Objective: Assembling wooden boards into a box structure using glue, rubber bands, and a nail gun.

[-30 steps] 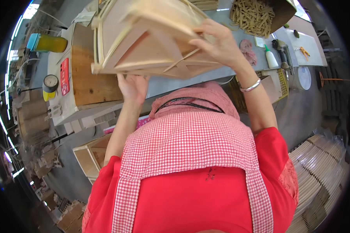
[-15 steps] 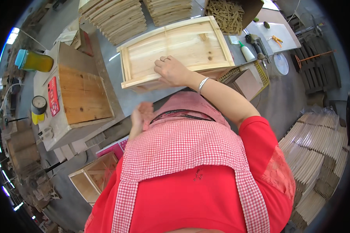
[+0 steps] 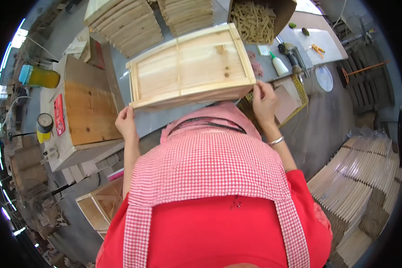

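A shallow wooden box (image 3: pixel 203 67) of pale planks, with a raised frame round its top panel and a thin strip across the middle, lies on the grey workbench (image 3: pixel 149 121). Its near left corner is pinched by my left hand (image 3: pixel 127 125), the fingers closed together. At the near right corner my right hand (image 3: pixel 265 105) grips the frame, thumb and fingers bent round it. A silver bangle circles my right wrist. Part of each hand's fingertips is hidden at the corners.
Stacks of thin wooden boards (image 3: pixel 125 27) stand behind the box. To the right are a carton of wood strips (image 3: pixel 254 22), a glue bottle (image 3: pixel 279 65), a power tool (image 3: pixel 290 52) and orange-handled pliers (image 3: pixel 317 49). A wooden cabinet (image 3: pixel 94 116) stands at left.
My right hand has moved from the box's near edge to its near right corner. My left hand has come up to the near left corner. The box has shifted slightly left and toward me.
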`<action>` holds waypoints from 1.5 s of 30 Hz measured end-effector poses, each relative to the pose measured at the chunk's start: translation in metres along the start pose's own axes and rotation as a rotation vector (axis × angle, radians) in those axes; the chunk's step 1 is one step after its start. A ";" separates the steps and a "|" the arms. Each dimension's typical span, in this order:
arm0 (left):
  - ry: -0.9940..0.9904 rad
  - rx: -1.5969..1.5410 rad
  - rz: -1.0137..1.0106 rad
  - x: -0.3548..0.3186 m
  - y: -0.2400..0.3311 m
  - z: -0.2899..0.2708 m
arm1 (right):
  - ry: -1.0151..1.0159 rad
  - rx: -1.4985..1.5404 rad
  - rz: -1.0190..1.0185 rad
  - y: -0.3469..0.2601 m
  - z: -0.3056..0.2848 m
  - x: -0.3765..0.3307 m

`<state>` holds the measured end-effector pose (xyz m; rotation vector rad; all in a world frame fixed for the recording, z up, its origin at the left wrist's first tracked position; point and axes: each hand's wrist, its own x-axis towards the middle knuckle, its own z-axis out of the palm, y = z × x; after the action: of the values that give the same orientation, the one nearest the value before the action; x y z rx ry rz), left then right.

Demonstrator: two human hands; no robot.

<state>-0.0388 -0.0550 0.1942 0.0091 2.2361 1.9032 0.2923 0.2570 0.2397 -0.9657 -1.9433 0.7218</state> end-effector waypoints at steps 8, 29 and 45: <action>-0.053 0.106 -0.105 0.007 0.011 0.003 | 0.077 0.050 0.150 0.001 0.013 0.000; 0.177 -0.076 -0.246 -0.056 0.006 0.016 | 0.017 0.025 0.013 0.040 0.076 0.100; -0.769 1.188 0.903 -0.119 0.134 0.305 | -0.473 -0.689 0.003 0.367 -0.059 0.231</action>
<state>0.1095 0.2493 0.2983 1.7458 2.4400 0.2157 0.3904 0.6553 0.0856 -1.2776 -2.6971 0.2783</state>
